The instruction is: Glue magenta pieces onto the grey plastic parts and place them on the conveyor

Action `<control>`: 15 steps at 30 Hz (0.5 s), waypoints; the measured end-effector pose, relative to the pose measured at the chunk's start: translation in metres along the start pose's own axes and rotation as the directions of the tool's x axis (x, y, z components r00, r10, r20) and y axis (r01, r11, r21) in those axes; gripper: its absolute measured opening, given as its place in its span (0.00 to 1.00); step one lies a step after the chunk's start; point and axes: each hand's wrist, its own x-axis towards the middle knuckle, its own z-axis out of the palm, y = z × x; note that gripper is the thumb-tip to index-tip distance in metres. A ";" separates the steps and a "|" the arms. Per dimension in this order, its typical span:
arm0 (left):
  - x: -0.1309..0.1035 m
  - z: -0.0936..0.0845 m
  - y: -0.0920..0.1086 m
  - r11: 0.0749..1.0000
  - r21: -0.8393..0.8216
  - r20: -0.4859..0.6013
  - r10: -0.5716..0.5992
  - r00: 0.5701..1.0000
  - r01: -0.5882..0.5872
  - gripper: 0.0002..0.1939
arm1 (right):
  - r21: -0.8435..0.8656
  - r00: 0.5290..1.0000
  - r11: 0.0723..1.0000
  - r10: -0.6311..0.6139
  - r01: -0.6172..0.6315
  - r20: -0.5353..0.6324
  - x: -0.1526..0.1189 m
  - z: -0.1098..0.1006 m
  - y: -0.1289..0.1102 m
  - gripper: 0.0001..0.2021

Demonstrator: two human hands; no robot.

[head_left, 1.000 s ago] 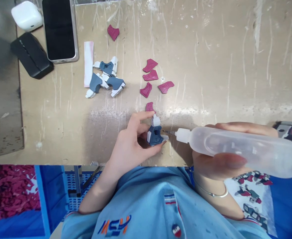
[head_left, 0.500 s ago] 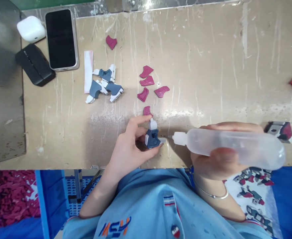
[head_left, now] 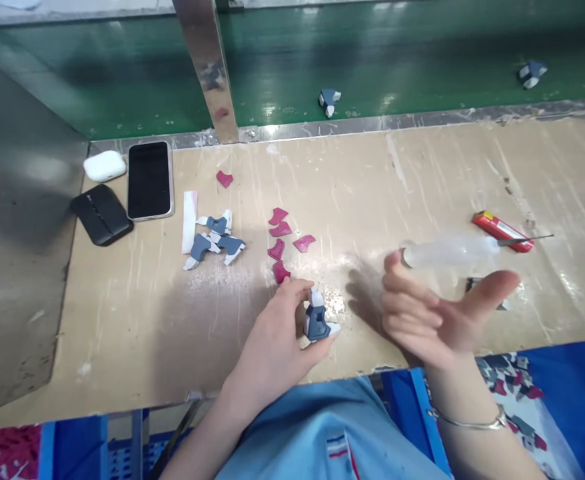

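Note:
My left hand (head_left: 282,333) is closed around a small dark-blue and white plastic part (head_left: 317,323), gripped between thumb and fingers above the table near its front edge. My right hand (head_left: 427,313) is palm up, thumb spread wide and fingers partly curled, slightly blurred. Just beyond its fingertips is a translucent squeeze bottle (head_left: 450,253) with a thin needle tip pointing right; the index fingertip is close to its base, and I cannot tell whether they touch. Several dark-red pieces (head_left: 304,243) lie beyond my left hand. Blue and white parts (head_left: 230,245) sit clustered to their left.
A red tube-like item (head_left: 502,231) lies behind the needle. At the left are a phone (head_left: 149,180), a white case (head_left: 104,166) and a black device (head_left: 102,215). A green belt (head_left: 397,60) behind a metal edge carries two parts. Blue bins (head_left: 572,400) stand below the table.
My right hand has turned over and loosened from the bottle, which now points right instead of left. My left hand still holds the part. The view has tilted up, showing the green belt.

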 end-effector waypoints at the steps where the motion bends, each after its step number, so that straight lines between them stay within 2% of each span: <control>1: 0.002 0.001 0.000 1.000 0.007 -0.014 0.009 1.000 -0.009 0.26 | -0.219 0.999 0.976 0.014 -0.006 0.038 0.000 0.009 0.000 0.32; 3: 0.002 0.002 -0.003 1.000 -0.014 -0.026 0.020 0.999 -0.020 0.26 | -0.565 0.994 0.819 -0.052 0.097 0.096 0.010 0.025 0.000 0.21; 4: 0.001 0.002 -0.005 0.999 -0.039 -0.028 0.020 0.999 -0.021 0.27 | -0.715 0.987 0.681 -0.118 0.161 0.110 0.018 0.031 0.001 0.17; 6: -0.005 0.000 -0.009 0.996 -0.087 -0.043 0.011 0.999 -0.015 0.29 | -0.914 0.950 0.306 -0.243 0.266 0.195 0.041 0.041 0.004 0.14; 8: -0.012 -0.002 -0.015 0.993 -0.115 -0.078 -0.006 0.997 -0.003 0.31 | -0.944 0.912 -0.056 -0.245 0.325 0.328 0.065 0.047 0.009 0.13; 9: -0.014 -0.003 -0.019 0.992 -0.125 -0.096 -0.019 0.995 0.007 0.31 | -0.919 0.902 -0.186 -0.202 0.347 0.381 0.076 0.049 0.010 0.11; 10: -0.016 -0.004 -0.022 0.990 -0.139 -0.114 -0.033 0.993 0.017 0.32 | -0.886 0.896 -0.280 -0.149 0.369 0.419 0.084 0.050 0.012 0.10; 12: -0.018 -0.006 -0.028 0.984 -0.174 -0.147 -0.060 0.987 0.034 0.32 | -0.831 0.886 -0.377 -0.054 0.410 0.461 0.092 0.051 0.011 0.12; 13: -0.018 -0.007 -0.031 0.980 -0.192 -0.159 -0.075 0.984 0.044 0.32 | -0.815 0.876 -0.383 -0.031 0.435 0.482 0.091 0.051 0.009 0.12; 15: -0.016 -0.008 -0.034 0.972 -0.229 -0.167 -0.097 0.981 0.057 0.32 | -0.803 0.839 -0.318 -0.043 0.504 0.543 0.083 0.054 0.004 0.12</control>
